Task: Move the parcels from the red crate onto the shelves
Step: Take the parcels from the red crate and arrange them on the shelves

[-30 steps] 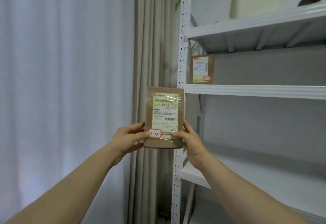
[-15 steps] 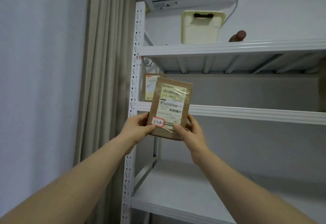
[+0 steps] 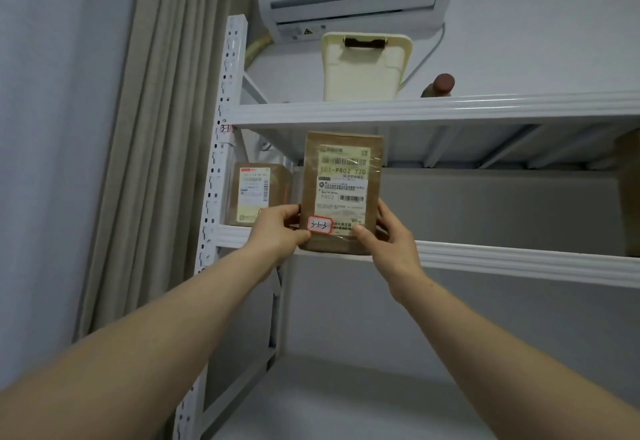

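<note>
Report on the white rack: the middle shelf [image 3: 502, 261] holds one stored parcel [image 3: 254, 197] at its left end, brown and labelled, standing against the upright. Directly above the middle shelf, the top shelf [image 3: 450, 108] carries a cream bin [image 3: 363, 72] with a brown-capped object [image 3: 440, 85] to its right.

The held parcel [image 3: 341, 193] is upright, in brown paper with clear tape over a printed label and a red-bordered handwritten tag at the bottom. It stands at the middle shelf's front lip, just right of the stored parcel; contact with the shelf cannot be told. The left hand [image 3: 277, 231] and right hand [image 3: 388, 235] pinch its lower side edges, thumbs on the face.
</note>
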Motion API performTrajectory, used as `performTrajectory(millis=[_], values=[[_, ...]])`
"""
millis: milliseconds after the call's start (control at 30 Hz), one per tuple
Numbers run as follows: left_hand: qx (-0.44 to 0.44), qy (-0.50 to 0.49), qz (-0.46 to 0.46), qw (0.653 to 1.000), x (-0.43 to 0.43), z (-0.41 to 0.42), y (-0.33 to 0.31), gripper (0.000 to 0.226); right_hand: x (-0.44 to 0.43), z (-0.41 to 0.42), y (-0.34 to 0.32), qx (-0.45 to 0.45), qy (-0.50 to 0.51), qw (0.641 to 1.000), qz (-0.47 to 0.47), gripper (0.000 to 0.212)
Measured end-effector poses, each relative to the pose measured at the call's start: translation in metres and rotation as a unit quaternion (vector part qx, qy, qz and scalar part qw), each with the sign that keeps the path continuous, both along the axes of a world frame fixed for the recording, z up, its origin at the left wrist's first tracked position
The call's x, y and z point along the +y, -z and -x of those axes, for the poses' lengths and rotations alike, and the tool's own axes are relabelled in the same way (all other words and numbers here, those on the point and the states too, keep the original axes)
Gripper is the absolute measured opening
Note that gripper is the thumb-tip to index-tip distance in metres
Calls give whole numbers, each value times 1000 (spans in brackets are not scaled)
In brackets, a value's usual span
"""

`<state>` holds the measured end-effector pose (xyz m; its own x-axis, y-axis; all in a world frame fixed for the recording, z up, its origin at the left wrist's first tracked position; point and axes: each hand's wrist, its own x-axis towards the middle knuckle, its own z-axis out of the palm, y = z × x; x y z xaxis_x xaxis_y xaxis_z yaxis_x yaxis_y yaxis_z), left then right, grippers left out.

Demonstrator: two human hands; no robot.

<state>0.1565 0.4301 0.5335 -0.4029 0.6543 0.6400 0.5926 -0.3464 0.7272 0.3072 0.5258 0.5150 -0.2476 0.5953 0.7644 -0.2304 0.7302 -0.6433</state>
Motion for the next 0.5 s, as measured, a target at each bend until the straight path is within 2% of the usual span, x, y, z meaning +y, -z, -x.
performTrajectory(millis=[300, 500], values=[[52, 30, -10, 998, 48, 10, -19, 39, 44, 16, -20, -18, 101, 994, -36, 43], [65, 96, 12, 993, 84, 25, -26, 47, 69, 26, -32, -38, 167, 983, -67, 43]])
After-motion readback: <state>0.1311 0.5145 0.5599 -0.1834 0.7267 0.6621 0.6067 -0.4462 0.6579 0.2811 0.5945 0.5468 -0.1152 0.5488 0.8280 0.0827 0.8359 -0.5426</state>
